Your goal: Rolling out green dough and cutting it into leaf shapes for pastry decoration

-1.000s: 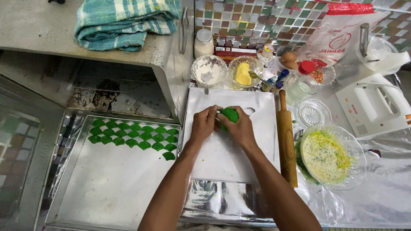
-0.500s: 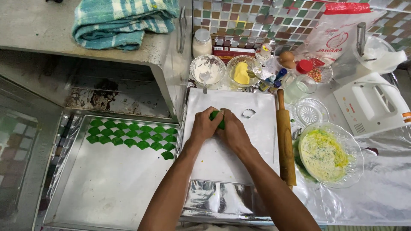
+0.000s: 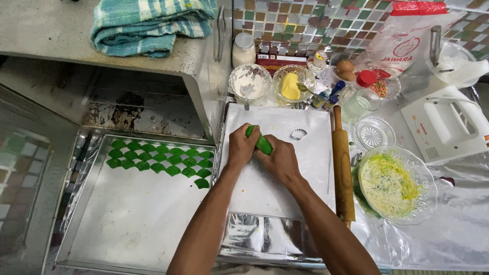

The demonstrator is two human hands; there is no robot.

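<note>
Both hands squeeze green dough over a floured white board

The green dough (image 3: 263,144) sits mid-board (image 3: 305,178), the left hand (image 3: 243,146) and right hand (image 3: 279,161) clamped on it in a kneading step; rolling likely calls for the rolling pin (image 3: 343,163) at 3 o'clock. A cutter (image 3: 298,134) lies at 1 o'clock, the tray (image 3: 132,214) of green pieces (image 3: 160,158) at 9.

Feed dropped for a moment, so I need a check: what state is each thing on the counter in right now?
Green dough: squeezed between both hands.
Left hand: gripping dough.
Right hand: gripping dough.
Rolling pin: lying unused.
Cookie cutter: lying on board.
Baking tray: partly filled with green pieces.
Oven door: open.
</note>
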